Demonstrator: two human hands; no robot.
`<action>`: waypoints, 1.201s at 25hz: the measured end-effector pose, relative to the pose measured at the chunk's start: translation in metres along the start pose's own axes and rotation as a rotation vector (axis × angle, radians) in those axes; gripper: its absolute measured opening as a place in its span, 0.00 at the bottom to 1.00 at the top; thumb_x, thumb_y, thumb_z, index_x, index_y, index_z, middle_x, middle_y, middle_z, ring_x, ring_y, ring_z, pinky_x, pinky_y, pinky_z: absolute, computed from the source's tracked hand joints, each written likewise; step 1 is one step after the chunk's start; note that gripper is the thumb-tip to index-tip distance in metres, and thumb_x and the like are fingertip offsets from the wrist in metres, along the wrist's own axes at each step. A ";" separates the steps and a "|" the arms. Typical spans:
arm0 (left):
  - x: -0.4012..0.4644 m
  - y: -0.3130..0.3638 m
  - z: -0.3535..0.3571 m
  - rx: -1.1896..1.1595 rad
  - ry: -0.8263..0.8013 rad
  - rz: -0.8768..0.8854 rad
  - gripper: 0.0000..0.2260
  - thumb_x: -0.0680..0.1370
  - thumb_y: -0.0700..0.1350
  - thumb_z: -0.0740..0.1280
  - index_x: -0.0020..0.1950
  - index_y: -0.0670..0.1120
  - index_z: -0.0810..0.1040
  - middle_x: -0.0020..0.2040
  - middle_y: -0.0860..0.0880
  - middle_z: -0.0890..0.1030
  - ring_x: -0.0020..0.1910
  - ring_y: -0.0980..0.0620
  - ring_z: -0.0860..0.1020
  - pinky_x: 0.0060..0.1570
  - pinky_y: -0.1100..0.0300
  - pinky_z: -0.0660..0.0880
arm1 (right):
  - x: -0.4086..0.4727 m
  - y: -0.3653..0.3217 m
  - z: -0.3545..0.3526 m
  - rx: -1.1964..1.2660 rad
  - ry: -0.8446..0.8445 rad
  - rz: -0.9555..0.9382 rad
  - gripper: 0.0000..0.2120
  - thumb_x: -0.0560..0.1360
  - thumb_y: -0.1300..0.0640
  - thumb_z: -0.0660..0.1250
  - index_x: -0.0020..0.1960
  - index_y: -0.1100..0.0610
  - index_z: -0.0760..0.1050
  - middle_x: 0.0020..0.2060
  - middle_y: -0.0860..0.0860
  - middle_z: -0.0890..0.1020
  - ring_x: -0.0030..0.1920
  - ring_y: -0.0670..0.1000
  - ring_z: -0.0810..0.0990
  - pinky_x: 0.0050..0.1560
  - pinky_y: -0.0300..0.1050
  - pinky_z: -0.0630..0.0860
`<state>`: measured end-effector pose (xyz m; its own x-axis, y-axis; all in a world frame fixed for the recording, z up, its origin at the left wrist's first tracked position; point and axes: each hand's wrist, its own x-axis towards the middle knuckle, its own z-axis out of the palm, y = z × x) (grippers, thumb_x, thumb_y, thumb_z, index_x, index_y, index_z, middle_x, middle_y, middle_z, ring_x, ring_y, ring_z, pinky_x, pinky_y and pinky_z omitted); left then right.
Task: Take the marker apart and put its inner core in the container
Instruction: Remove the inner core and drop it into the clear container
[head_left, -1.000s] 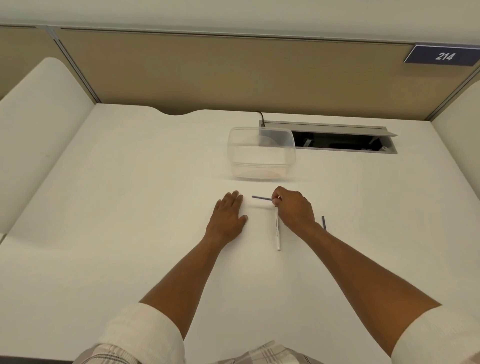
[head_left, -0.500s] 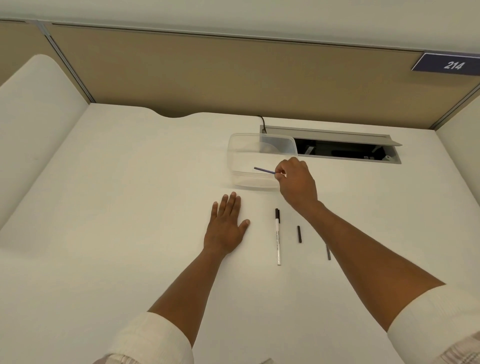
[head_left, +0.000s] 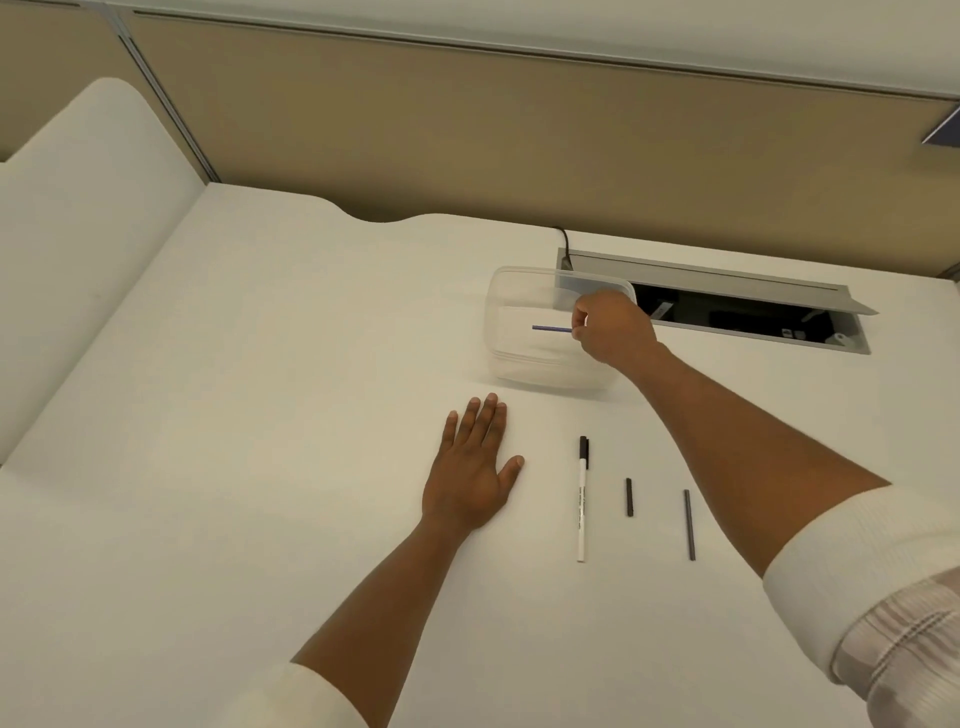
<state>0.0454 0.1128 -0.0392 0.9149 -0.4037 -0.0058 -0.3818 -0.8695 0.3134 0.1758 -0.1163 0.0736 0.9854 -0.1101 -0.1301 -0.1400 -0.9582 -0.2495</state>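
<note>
Over the open mouth of the container (head_left: 519, 358), the right hand (head_left: 613, 332) pinches one end of the inner core (head_left: 551, 328) between thumb and fingertips. The thin blue rod runs level and points to the person's left, across the width of the box. This end grip appears chosen so that the rod's length lies inside the rim before it is let go. Whether the core touches the floor of the clear box or hangs above it cannot be told. The core thus lies directly at the fingertips of the right hand and extends away from them, within the outline of the container.

The left hand (head_left: 475, 467) lies flat and empty on the bench (head_left: 260, 415), fingers spread, palm down, well apart from the container; it seems merely at rest. To its right the marker body (head_left: 582, 499), white with a black tip, lies lengthwise. Just beside it rest a short dark piece (head_left: 629, 497) and, farther right, a longer dark piece (head_left: 689, 525), all three apart from one another. They appear set aside as the parts not wanted in the box. Behind the container a cable hatch (head_left: 727, 312) stands open.
</note>
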 end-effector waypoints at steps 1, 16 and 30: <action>0.000 0.000 0.001 -0.003 0.003 -0.002 0.31 0.81 0.61 0.49 0.81 0.49 0.45 0.81 0.52 0.46 0.80 0.53 0.42 0.79 0.51 0.42 | 0.006 -0.001 0.002 -0.029 -0.023 0.000 0.03 0.76 0.58 0.69 0.49 0.56 0.80 0.50 0.55 0.81 0.50 0.56 0.79 0.45 0.46 0.74; 0.001 0.000 0.001 -0.002 0.002 -0.020 0.31 0.82 0.60 0.50 0.81 0.49 0.46 0.81 0.52 0.47 0.80 0.53 0.42 0.79 0.51 0.43 | 0.037 0.003 0.039 -0.125 -0.120 -0.001 0.07 0.76 0.60 0.67 0.54 0.56 0.80 0.54 0.54 0.81 0.56 0.57 0.79 0.54 0.51 0.78; 0.001 0.001 0.001 -0.021 0.016 -0.020 0.31 0.82 0.60 0.51 0.81 0.49 0.48 0.81 0.51 0.49 0.80 0.53 0.43 0.79 0.50 0.44 | 0.039 0.006 0.044 -0.103 -0.098 -0.021 0.07 0.75 0.61 0.68 0.52 0.56 0.80 0.52 0.54 0.81 0.54 0.57 0.79 0.53 0.51 0.78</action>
<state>0.0463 0.1116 -0.0397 0.9243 -0.3816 0.0028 -0.3606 -0.8711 0.3335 0.2095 -0.1148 0.0243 0.9731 -0.0682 -0.2199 -0.1036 -0.9827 -0.1536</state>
